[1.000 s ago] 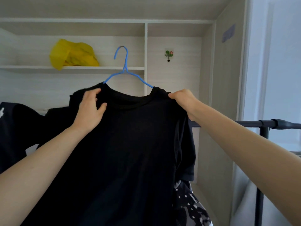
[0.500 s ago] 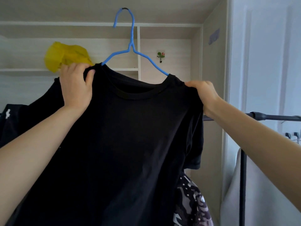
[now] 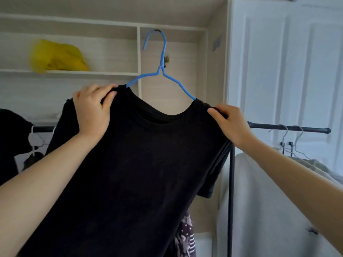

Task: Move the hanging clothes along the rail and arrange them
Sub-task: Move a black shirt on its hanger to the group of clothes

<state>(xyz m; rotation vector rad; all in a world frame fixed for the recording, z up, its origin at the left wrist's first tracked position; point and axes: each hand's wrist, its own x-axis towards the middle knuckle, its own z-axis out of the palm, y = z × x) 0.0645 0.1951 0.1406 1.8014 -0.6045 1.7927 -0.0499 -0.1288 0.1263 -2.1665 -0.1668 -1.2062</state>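
Note:
A black T-shirt [image 3: 141,173] on a blue wire hanger [image 3: 163,67] is held up in the air, its hook above the black rail [image 3: 289,127] and not on it. My left hand [image 3: 92,112] grips the shirt's left shoulder, fingers curled over the top edge. At the right shoulder, my right hand [image 3: 232,123] pinches the fabric. The rail runs behind the shirt, showing at the right and a short piece at the left.
Black clothes [image 3: 11,141] hang at the left on a white hanger. Pale garments [image 3: 259,201] on metal hangers [image 3: 291,141] hang at the rail's right end. A patterned garment [image 3: 185,236] shows below. Shelves [image 3: 74,72] with a yellow bag [image 3: 55,57] stand behind; a white door [image 3: 287,71] at right.
The shirt and both hands have shifted right along the rail and come down a little from half a second ago. My view has turned right, showing the rail's right end with its hangers.

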